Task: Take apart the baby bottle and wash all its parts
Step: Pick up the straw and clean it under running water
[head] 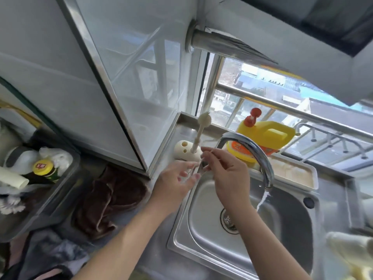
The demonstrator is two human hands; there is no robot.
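My left hand (177, 176) and my right hand (226, 170) meet over the left rim of the steel sink (201, 229). Between their fingertips is a thin clear tube-like bottle part (196, 168), blurred. The fingertips of my left hand hold its lower end. My right hand pinches a thin stick (214, 150) at the part's upper end. Water runs from the curved faucet (252, 150) into the basin to the right of my hands. A cream brush (203, 120) stands in a cream holder (184, 151) just behind my hands.
A yellow detergent jug (266, 134) and a tray with a beige pad (292, 172) sit behind the sink. A brown cloth (109, 199) lies on the counter at left, beside a grey bin (60, 190) of bottles. A blurred cream object (351, 249) is at the lower right.
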